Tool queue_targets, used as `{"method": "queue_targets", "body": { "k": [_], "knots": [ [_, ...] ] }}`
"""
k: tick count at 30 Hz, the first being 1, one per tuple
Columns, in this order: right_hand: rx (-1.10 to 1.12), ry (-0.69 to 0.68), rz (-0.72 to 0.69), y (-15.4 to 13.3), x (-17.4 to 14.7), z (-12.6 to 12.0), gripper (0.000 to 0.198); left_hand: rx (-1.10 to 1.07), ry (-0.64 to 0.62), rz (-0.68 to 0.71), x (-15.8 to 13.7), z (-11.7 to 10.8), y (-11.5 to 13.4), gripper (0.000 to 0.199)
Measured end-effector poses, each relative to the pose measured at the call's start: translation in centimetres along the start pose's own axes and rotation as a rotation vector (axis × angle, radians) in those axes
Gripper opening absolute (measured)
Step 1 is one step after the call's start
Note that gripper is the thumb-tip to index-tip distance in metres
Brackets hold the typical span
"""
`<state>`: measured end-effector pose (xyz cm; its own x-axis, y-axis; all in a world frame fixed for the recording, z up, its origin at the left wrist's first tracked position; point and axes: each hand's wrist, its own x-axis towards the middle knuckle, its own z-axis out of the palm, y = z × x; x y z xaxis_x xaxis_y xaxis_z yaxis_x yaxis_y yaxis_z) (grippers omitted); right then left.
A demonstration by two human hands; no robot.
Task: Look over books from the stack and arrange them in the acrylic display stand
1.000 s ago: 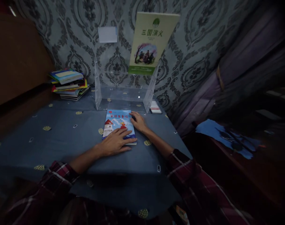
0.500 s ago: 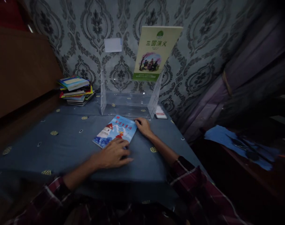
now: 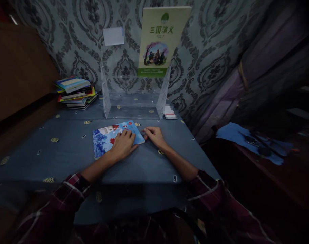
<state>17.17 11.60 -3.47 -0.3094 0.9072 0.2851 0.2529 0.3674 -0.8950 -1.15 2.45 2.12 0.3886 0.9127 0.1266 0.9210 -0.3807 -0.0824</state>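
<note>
A blue illustrated children's book (image 3: 103, 138) with red title lettering lies flat and turned sideways on the cloth-covered table. My left hand (image 3: 123, 142) rests on its cover, palm down and fingers stretched out, hiding part of the picture. Just past the book's right edge, my right hand (image 3: 155, 136) has its fingers curled and drawn together near the corner. Whether it pinches that corner I cannot tell. Behind the book stands a clear acrylic rack (image 3: 134, 98), with a pale green book (image 3: 156, 40) upright at its top right.
A stack of books (image 3: 76, 92) sits at the back left beside a brown wooden panel (image 3: 19, 71). A small card (image 3: 113, 36) shows above the rack's left side. Right of the rack lies a small blurred-out item (image 3: 170, 112). Blue cloth (image 3: 235, 135) lies on the right-hand furniture.
The blue book has turned clockwise, its top edge now facing right. My left hand has moved up onto the cover. The view has shifted a little.
</note>
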Motion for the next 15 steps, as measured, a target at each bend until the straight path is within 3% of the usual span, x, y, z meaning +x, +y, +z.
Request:
{"method": "queue_targets", "body": {
  "k": [8, 15],
  "knots": [
    [0.098, -0.062, 0.029, -0.9, -0.4, 0.0, 0.061, 0.058, -0.053, 0.009, 0.0, 0.2, 0.8, 0.037],
    [0.108, -0.076, 0.034, -1.2, -0.4, -0.2, 0.061, 0.065, -0.061, 0.049, 0.0, 0.1, 0.8, 0.038]
  ]
}}
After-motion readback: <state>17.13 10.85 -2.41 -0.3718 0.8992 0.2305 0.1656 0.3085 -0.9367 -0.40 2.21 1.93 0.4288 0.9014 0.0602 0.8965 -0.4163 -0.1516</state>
